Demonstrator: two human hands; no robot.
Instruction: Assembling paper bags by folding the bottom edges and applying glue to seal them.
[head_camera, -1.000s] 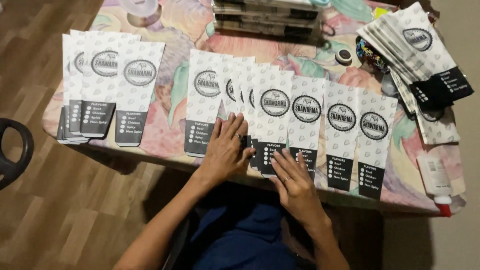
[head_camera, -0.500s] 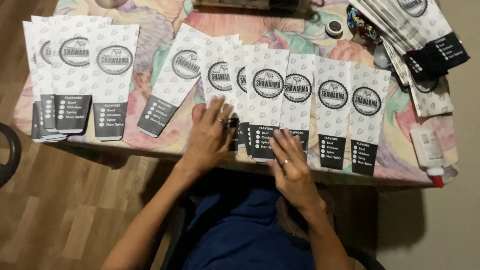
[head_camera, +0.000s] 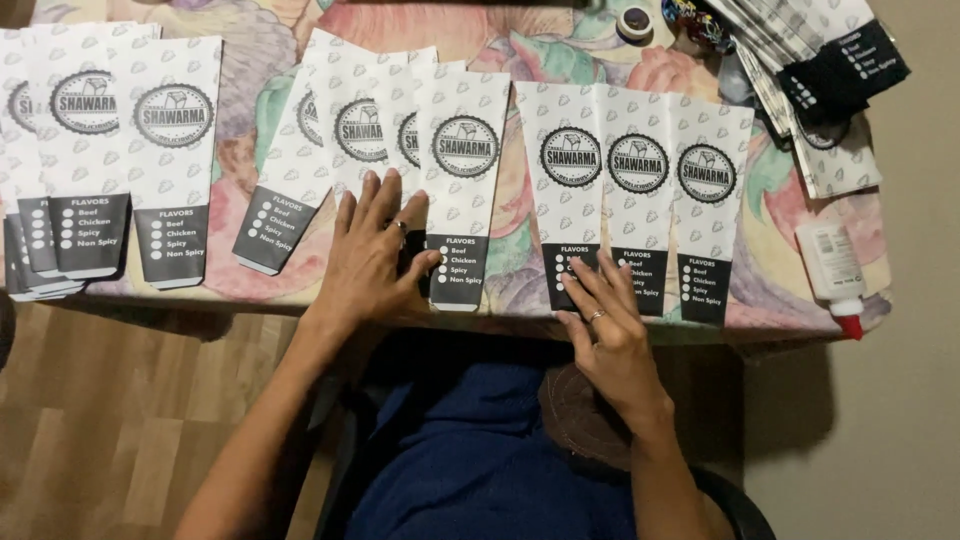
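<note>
Left hand (head_camera: 375, 255), right hand (head_camera: 608, 325) flat, open

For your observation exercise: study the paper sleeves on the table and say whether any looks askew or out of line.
Yes. One paper sleeve, just beside the left hand, lies tilted, its dark bottom end swung outward, while the sleeves near the right hand lie straight and parallel. The stack at the far corner is also fanned untidily.
</note>
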